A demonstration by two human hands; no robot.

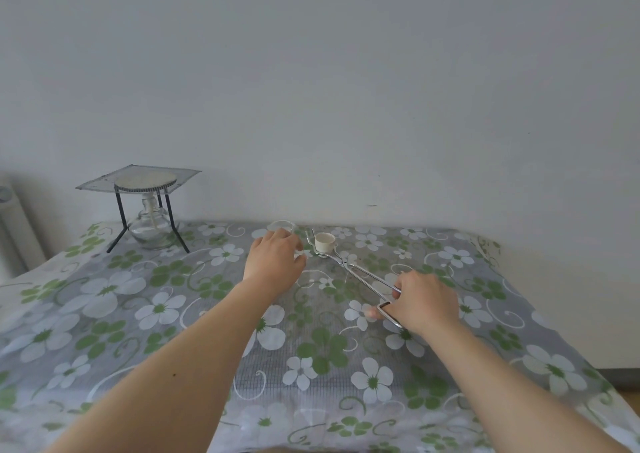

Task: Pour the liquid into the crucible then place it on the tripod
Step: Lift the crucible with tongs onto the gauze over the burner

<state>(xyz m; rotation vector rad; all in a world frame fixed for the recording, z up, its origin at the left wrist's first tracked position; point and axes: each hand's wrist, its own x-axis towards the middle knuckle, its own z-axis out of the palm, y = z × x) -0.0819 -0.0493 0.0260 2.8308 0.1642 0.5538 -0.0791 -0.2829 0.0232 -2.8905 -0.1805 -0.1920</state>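
Plain white wall backs a surface (104,300) draped in green-flowered cloth. From the head view, the white crucible (325,241) sits between the tips of metal tongs (360,274), whose handles the right hand (424,302) grips with fingers curled shut, likely to carry it without touching. The left hand (275,262) cups a clear glass vessel (282,226); how tightly cannot be told. Well apart at far left stands the tripod (145,207), gauze on top, over a glass burner (150,227).

Both forearms are bare, without sleeves. The left hand (275,262) and the right hand (424,302) wear no gloves, rings or watch.
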